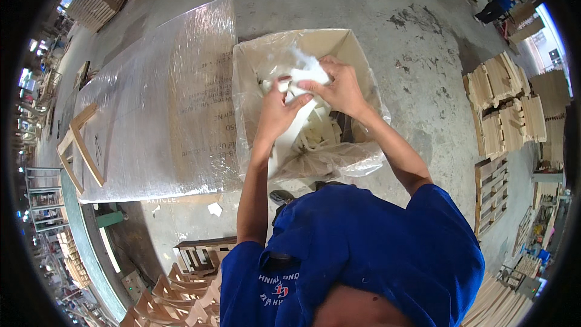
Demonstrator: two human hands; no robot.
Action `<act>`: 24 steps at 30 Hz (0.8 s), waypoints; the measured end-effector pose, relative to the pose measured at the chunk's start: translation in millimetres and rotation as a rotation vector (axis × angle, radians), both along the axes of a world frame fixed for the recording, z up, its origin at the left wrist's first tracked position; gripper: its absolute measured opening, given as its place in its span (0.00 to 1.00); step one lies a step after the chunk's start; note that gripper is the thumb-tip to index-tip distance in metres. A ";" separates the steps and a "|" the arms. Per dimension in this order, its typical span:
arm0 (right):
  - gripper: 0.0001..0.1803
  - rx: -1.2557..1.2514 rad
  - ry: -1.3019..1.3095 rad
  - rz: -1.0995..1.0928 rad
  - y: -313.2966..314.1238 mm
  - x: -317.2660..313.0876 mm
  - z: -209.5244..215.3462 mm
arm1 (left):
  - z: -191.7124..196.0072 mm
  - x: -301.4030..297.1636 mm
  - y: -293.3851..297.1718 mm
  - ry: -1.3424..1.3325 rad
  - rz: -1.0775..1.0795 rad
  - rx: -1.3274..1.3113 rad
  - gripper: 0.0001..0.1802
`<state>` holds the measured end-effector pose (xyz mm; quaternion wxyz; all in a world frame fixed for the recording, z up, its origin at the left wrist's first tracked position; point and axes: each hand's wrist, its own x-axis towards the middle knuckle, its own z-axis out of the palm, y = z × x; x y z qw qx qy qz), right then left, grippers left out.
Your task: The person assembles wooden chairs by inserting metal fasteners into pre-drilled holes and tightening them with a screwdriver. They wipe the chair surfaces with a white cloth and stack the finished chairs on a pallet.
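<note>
Both my hands are over a cardboard box (356, 54) lined with clear plastic. A white piece of soft, foam-like material (311, 74) is gripped in my right hand (344, 89), its fingers wrapped round the upper end. My left hand (278, 112) pinches at the same white material from the other side, fingers closed and partly blurred. A long white strip (295, 126) hangs below the hands into the box. Pale, off-white pieces (321, 130) lie loose further down inside. Crumpled plastic liner (339, 158) folds over the near side of the box.
To the left stands a large load wrapped in clear film (145, 115), with a bent wooden frame (85, 148) on it. Wooden chair parts (181, 293) are at the lower left. Stacked wood pieces (505, 106) stand on the right by a pallet (491, 191). A person (497, 6) is far off.
</note>
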<state>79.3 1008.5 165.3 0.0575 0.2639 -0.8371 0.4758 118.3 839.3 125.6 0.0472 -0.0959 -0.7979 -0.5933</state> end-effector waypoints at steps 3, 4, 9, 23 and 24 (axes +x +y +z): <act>0.17 0.091 -0.115 0.054 18.7 -22.2 -31.0 | -13.9 -6.1 17.4 -0.040 0.015 -0.242 0.12; 0.17 0.066 -0.153 0.061 24.3 -30.0 -45.1 | -17.6 -6.8 24.4 -0.064 0.019 -0.290 0.11; 0.20 -0.167 -0.427 -0.587 24.9 -67.7 -112.3 | -20.0 -10.8 83.5 0.241 0.164 -0.294 0.08; 0.15 -0.375 -0.599 0.006 78.9 -64.2 -34.9 | -41.7 -51.3 72.1 -0.149 0.235 0.193 0.22; 0.14 -0.400 -0.559 -0.085 85.6 -69.4 -35.0 | -41.8 -47.8 73.2 -0.234 0.146 0.312 0.20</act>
